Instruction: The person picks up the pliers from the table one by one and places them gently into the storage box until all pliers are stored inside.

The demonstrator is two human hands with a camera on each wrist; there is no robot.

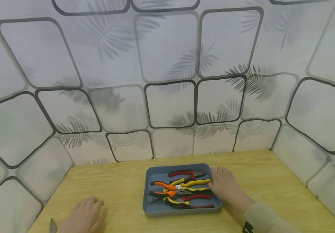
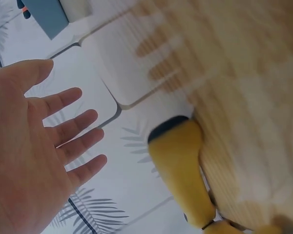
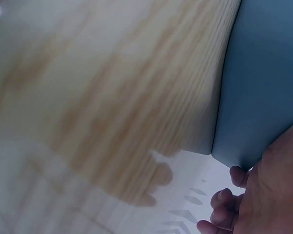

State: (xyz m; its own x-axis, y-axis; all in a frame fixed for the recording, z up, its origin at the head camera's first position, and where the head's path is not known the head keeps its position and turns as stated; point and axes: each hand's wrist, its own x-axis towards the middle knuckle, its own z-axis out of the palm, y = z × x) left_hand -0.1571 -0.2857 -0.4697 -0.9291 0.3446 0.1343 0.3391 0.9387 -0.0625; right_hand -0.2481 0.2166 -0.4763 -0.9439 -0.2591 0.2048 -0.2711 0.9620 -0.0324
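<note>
A blue-grey tray (image 1: 148, 207) stands on the wooden table, holding several pliers with red, yellow-black and orange-black handles. Orange-handled long-nose pliers (image 1: 171, 193) lie on top of the pile. My right hand (image 1: 225, 184) holds the tray's right side, thumb at the rim and fingers along the outside. In the right wrist view, curled fingertips (image 3: 239, 176) meet the end of the tray wall. To the left of the tray, my left hand (image 1: 83, 215) is spread loosely and holds nothing. Beside it lie pliers (image 1: 52, 226), whose yellow, black-tipped handle (image 2: 178, 168) shows in the left wrist view.
Patterned wall covering (image 1: 170, 103) with dark outlines and leaf prints rises behind the table and along both sides. The wooden tabletop (image 1: 121, 184) reaches to its foot. Under the right sleeve (image 1: 265, 216) a small black and yellow thing (image 1: 247, 227) shows.
</note>
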